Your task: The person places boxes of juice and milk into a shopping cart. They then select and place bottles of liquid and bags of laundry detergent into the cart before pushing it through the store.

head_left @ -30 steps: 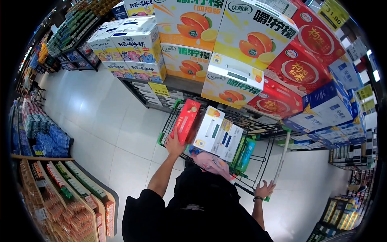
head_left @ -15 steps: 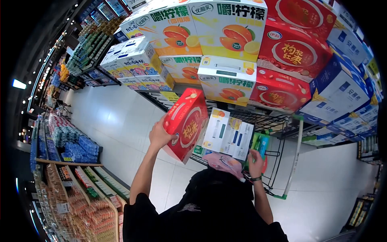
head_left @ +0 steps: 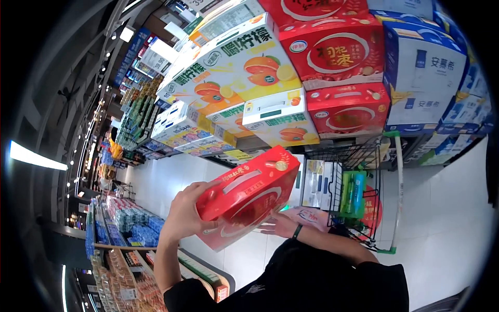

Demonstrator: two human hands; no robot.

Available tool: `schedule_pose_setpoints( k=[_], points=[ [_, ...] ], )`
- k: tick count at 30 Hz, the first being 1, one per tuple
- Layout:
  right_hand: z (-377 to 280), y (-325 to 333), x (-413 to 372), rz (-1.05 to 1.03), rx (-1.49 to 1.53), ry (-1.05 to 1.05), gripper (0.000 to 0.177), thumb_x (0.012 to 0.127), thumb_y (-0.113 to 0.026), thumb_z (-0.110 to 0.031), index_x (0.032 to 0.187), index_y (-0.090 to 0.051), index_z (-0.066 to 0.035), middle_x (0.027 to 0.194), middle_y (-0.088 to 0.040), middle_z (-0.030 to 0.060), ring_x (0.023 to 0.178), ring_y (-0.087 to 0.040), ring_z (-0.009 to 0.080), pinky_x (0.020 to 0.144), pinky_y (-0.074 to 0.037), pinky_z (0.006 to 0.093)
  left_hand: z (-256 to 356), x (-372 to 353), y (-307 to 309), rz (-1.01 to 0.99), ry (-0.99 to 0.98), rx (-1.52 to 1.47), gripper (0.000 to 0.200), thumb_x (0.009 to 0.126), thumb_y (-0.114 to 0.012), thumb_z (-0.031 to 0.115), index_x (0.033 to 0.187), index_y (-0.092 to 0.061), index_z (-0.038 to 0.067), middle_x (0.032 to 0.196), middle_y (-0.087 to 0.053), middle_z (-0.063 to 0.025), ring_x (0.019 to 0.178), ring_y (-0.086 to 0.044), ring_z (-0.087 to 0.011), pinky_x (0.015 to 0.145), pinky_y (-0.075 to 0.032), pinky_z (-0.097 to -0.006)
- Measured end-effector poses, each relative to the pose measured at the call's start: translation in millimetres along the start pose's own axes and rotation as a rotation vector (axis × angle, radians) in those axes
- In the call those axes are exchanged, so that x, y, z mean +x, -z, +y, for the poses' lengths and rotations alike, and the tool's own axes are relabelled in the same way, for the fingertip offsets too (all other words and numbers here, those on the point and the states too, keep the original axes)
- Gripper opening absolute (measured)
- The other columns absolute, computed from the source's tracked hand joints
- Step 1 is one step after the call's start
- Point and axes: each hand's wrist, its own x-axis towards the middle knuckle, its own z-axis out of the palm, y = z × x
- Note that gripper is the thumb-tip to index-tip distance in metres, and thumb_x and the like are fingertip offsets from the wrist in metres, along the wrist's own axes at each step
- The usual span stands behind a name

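Left hand (head_left: 186, 212) grips red box (head_left: 249, 195); far side hidden.

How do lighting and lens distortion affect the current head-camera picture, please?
Head view: a ceiling lamp glares white at far left; same view: the wide lens bows the cart handle and leaves black corners; also there, print on the red box looks soft in front, perhaps motion blur.

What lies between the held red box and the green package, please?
In the head view, white cartons in the shopping cart and some of its black wire lie between the red box and the green package.
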Motion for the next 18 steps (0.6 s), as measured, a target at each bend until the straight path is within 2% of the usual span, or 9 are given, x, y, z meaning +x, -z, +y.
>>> schedule_pose_setpoints(
  k=[2, 3, 6, 8, 10, 12, 13, 14, 18],
  points=[
    [-6, 0, -6, 0.066, -0.08, 0.257, 0.059, 0.098, -0.063, -0.049, 0.14, -0.042, -0.013, 0.14, -0.051, 0.0136, 0.126, -0.057, 0.0314, 0.106, -0.049, 0.0495, 21, 3, 3, -0.003, -0.093, 0.062, 0.087, 0.054, -0.091, 0.011, 0.135, -0.062, 0.011, 0.128, -0.062, -0.0147, 0.113, -0.063, -0.0332, 0.1, -0.049, -0.0406],
    [-20, -9, -18, 0.068, -0.156, 0.388, 0.057, 0.099, -0.062, -0.045, 0.141, -0.041, -0.012, 0.138, -0.054, 0.0127, 0.119, -0.062, 0.0294, 0.102, -0.052, 0.0467, 20, 8, 2, 0.037, -0.184, 0.1, 0.088, 0.055, -0.089, 0.019, 0.138, -0.06, 0.017, 0.129, -0.063, -0.0151, 0.11, -0.064, -0.0383, 0.098, -0.05, -0.0437],
    [-67, -40, -62, 0.231, -0.099, 0.515, 0.055, 0.1, -0.065, -0.031, 0.144, -0.036, -0.015, 0.133, -0.056, 0.0114, 0.115, -0.064, 0.0312, 0.097, -0.056, 0.0483, 39, 22, 6, 0.107, -0.325, 0.172, 0.093, 0.054, -0.089, 0.019, 0.142, -0.056, 0.018, 0.134, -0.059, -0.0143, 0.118, -0.06, -0.0372, 0.103, -0.046, -0.0449],
    [-100, -28, -68, 0.251, -0.194, 0.827, 0.055, 0.1, -0.064, -0.021, 0.145, -0.034, -0.016, 0.131, -0.057, 0.0114, 0.114, -0.064, 0.0316, 0.095, -0.058, 0.0524, 50, 37, 12, 0.091, -0.359, 0.141, 0.099, 0.054, -0.09, 0.017, 0.145, -0.052, 0.02, 0.138, -0.055, -0.0135, 0.124, -0.055, -0.037, 0.107, -0.043, -0.0459],
    [-141, -38, -99, 0.3, -0.106, 0.907, 0.068, 0.094, -0.065, -0.006, 0.149, -0.029, -0.018, 0.123, -0.06, 0.0108, 0.106, -0.068, 0.0302, 0.091, -0.06, 0.0497, 63, 54, 16, 0.143, -0.53, 0.18, 0.1, 0.054, -0.091, 0.013, 0.146, -0.051, 0.02, 0.14, -0.053, -0.0135, 0.126, -0.053, -0.0377, 0.107, -0.043, -0.0457],
    [-181, -54, -128, 0.412, -0.231, 1.079, 0.05, 0.093, -0.062, -0.004, 0.138, -0.042, -0.011, 0.118, -0.065, 0.0104, 0.103, -0.07, 0.0275, 0.081, -0.062, 0.0403, 70, 74, 18, 0.175, -0.572, 0.202, 0.101, 0.055, -0.09, 0.009, 0.147, -0.05, 0.02, 0.142, -0.051, -0.0138, 0.129, -0.051, -0.0364, 0.108, -0.043, -0.0444],
    [-194, -62, -138, 0.43, -0.352, 1.264, 0.036, 0.097, -0.061, -0.008, 0.131, -0.048, -0.009, 0.113, -0.067, 0.0087, 0.099, -0.071, 0.025, 0.078, -0.062, 0.0371, 74, 87, 18, 0.195, -0.589, 0.211, 0.102, 0.055, -0.091, 0.008, 0.148, -0.049, 0.019, 0.145, -0.049, -0.0138, 0.13, -0.051, -0.0354, 0.108, -0.043, -0.0436],
    [-215, -59, -149, 0.463, -0.402, 1.322, 0.032, 0.098, -0.063, -0.01, 0.128, -0.05, -0.009, 0.109, -0.067, 0.0067, 0.096, -0.071, 0.0227, 0.078, -0.063, 0.0363, 80, 98, 20, 0.215, -0.607, 0.22, 0.104, 0.054, -0.091, 0.007, 0.148, -0.048, 0.017, 0.148, -0.047, -0.0138, 0.131, -0.051, -0.0345, 0.108, -0.044, -0.0427],
    [-264, -95, -196, 0.45, -0.418, 1.505, 0.044, 0.092, -0.073, -0.012, 0.128, -0.047, -0.009, 0.11, -0.065, 0.0068, 0.097, -0.068, 0.0193, 0.077, -0.064, 0.0365, 104, 144, 26, 0.218, -0.668, 0.026, 0.102, 0.059, -0.09, 0.003, 0.15, -0.046, 0.019, 0.153, -0.044, -0.0134, 0.139, -0.046, -0.032, 0.114, -0.042, -0.0443]
  ],
)
